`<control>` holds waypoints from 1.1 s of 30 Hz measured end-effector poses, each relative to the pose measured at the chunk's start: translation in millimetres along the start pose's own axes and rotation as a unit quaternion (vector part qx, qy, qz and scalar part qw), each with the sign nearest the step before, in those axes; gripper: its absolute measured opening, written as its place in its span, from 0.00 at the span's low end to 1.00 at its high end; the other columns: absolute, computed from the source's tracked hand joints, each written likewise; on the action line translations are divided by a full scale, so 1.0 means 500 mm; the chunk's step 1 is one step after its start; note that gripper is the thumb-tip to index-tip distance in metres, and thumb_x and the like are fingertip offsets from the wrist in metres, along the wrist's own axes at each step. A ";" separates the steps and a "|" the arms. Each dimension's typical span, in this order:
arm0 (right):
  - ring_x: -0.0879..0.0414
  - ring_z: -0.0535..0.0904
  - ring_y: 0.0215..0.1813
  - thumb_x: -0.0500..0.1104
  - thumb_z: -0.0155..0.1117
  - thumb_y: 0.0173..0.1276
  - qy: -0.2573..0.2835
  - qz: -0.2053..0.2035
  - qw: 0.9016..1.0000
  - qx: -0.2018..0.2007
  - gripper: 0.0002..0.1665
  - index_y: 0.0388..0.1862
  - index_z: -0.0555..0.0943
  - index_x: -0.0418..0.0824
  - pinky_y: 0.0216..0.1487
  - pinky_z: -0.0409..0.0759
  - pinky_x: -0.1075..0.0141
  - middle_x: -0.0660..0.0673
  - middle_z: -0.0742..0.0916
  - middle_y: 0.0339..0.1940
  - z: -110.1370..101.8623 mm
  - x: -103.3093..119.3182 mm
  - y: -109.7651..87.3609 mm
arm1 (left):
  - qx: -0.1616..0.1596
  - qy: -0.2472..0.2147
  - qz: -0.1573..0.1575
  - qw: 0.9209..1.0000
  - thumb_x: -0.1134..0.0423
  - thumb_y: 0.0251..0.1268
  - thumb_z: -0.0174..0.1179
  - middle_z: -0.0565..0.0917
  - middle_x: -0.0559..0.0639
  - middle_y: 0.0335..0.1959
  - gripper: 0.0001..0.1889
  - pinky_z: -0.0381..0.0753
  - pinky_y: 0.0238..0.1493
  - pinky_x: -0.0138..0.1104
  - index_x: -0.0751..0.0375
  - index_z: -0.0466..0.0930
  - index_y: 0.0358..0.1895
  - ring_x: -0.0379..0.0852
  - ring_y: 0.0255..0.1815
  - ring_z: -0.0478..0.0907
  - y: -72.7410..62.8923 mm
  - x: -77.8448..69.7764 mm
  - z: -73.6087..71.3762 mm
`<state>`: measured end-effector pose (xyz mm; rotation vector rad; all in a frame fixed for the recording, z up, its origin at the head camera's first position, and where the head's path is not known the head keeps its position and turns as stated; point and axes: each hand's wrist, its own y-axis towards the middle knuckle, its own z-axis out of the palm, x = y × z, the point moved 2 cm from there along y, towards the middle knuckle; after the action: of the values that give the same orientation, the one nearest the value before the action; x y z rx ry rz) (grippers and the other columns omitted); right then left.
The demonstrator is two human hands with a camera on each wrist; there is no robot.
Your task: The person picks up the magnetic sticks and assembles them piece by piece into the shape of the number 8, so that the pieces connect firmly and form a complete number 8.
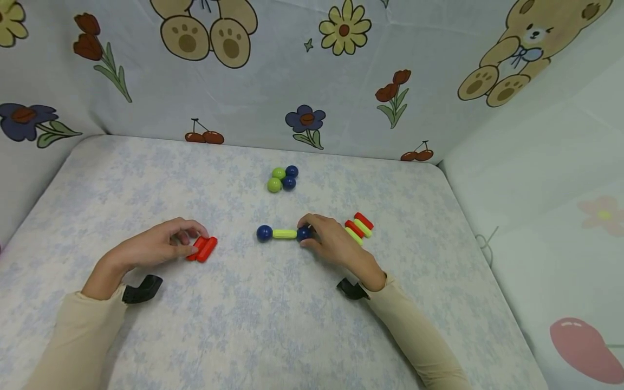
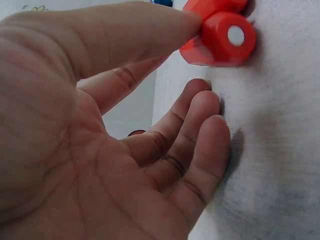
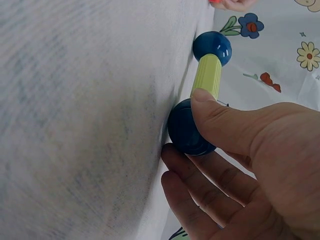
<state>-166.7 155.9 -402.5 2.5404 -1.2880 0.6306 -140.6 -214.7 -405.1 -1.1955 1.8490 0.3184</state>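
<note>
My left hand (image 1: 161, 244) pinches one of two red rods (image 1: 208, 250) lying side by side on the table, thumb and index finger at its sides. In the left wrist view, a red rod (image 2: 220, 42) shows a pale round end, and the other fingers are loosely bent near the cloth. Toward the middle, my right hand (image 1: 336, 241) grips a dark blue ball (image 1: 303, 233) between thumb and fingers. That ball joins a yellow-green ribbed rod (image 1: 284, 234), whose far end carries another blue ball (image 1: 264, 233); the right wrist view shows this dumbbell shape lying along the cloth.
Two green balls (image 1: 274, 184) and two blue balls (image 1: 289, 183) sit clustered farther back. Right of my right hand lies a row of red and yellow-green rods (image 1: 363, 221). A patterned cloth wall (image 1: 253, 108) rises behind the table (image 1: 234, 325), with another along the right.
</note>
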 end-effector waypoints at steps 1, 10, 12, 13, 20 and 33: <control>0.55 0.82 0.51 0.43 0.69 0.69 0.000 0.000 1.000 0.000 0.19 0.56 0.77 0.40 0.54 0.81 0.60 0.44 0.85 0.52 0.000 0.000 0.000 | -0.001 -0.001 -0.001 1.000 0.74 0.67 0.57 0.75 0.56 0.51 0.19 0.73 0.44 0.33 0.55 0.78 0.58 0.47 0.46 0.71 0.000 -0.001 0.000; 0.55 0.81 0.50 0.43 0.69 0.69 0.005 0.011 1.000 0.009 0.19 0.56 0.77 0.41 0.55 0.80 0.60 0.45 0.85 0.53 -0.001 -0.001 -0.001 | -0.011 0.010 -0.004 1.000 0.67 0.72 0.58 0.76 0.53 0.48 0.14 0.72 0.39 0.34 0.53 0.79 0.57 0.45 0.42 0.73 0.004 -0.005 0.002; 0.55 0.81 0.50 0.43 0.69 0.70 0.005 0.012 1.000 0.010 0.19 0.56 0.77 0.41 0.55 0.80 0.60 0.45 0.85 0.53 -0.001 -0.001 -0.001 | -0.016 0.016 -0.010 1.000 0.67 0.72 0.58 0.76 0.52 0.46 0.13 0.72 0.38 0.34 0.52 0.79 0.57 0.45 0.42 0.73 0.006 -0.006 0.002; 0.55 0.81 0.50 0.43 0.69 0.70 0.004 0.012 1.000 0.010 0.19 0.56 0.77 0.41 0.55 0.80 0.60 0.45 0.85 0.53 -0.001 -0.001 -0.001 | -0.018 0.020 -0.010 1.000 0.67 0.72 0.58 0.76 0.52 0.46 0.13 0.72 0.38 0.35 0.53 0.79 0.56 0.45 0.41 0.73 0.007 -0.007 0.003; 0.56 0.81 0.49 0.43 0.69 0.69 0.003 0.007 1.000 0.006 0.19 0.56 0.77 0.41 0.54 0.80 0.60 0.45 0.85 0.51 0.000 0.000 0.000 | -0.044 0.043 -0.006 0.998 0.71 0.66 0.61 0.76 0.53 0.43 0.14 0.72 0.39 0.36 0.57 0.79 0.53 0.45 0.39 0.73 0.011 -0.012 0.005; 0.56 0.81 0.49 0.43 0.69 0.69 0.000 0.004 1.000 0.004 0.18 0.55 0.77 0.41 0.55 0.80 0.59 0.45 0.85 0.51 0.000 0.000 0.002 | -0.063 0.040 -0.006 0.997 0.70 0.68 0.60 0.82 0.57 0.49 0.13 0.75 0.33 0.36 0.58 0.82 0.53 0.47 0.38 0.75 0.020 -0.011 0.002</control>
<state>-167.3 155.4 -402.7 2.5435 -1.2980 0.6376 -147.6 -205.6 -403.8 -1.3227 1.9132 0.3897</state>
